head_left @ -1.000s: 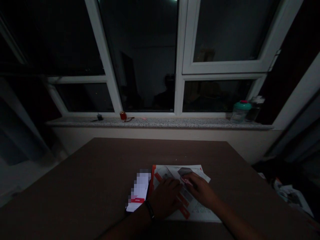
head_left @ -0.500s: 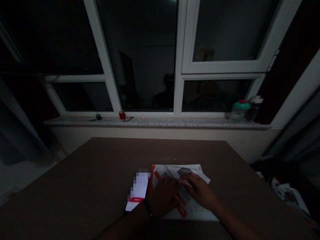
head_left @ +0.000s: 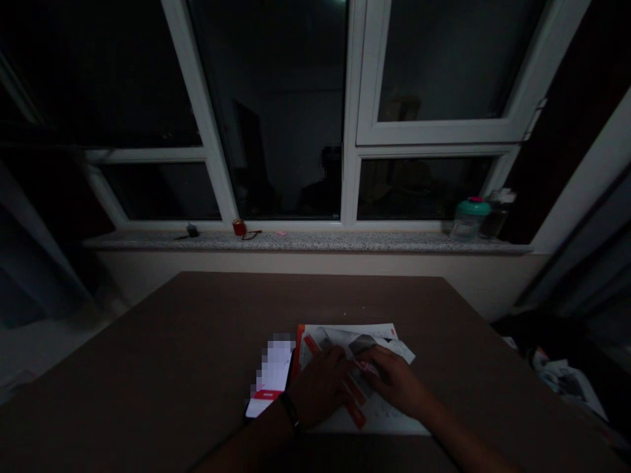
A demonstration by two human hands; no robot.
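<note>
With the right hand (head_left: pixel 400 385) pinching a small pink-and-white object (head_left: pixel 363 365), the curled left hand (head_left: pixel 319 387) should hold the white-and-orange printed paper (head_left: pixel 384 417) flat on the brown counter (head_left: pixel 211 315).

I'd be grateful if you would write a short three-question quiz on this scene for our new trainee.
1. True or false: the lit phone lies to the right of the printed papers.
2. Multiple choice: which hand has a dark band on its wrist? (a) the left; (b) the right; (c) both.
3. Short answer: what colour is the wide lid on the front container at the right end of the windowsill?

Key
1. False; it lies to their left.
2. (a), the left hand.
3. Teal green, with a small pink top.
</note>
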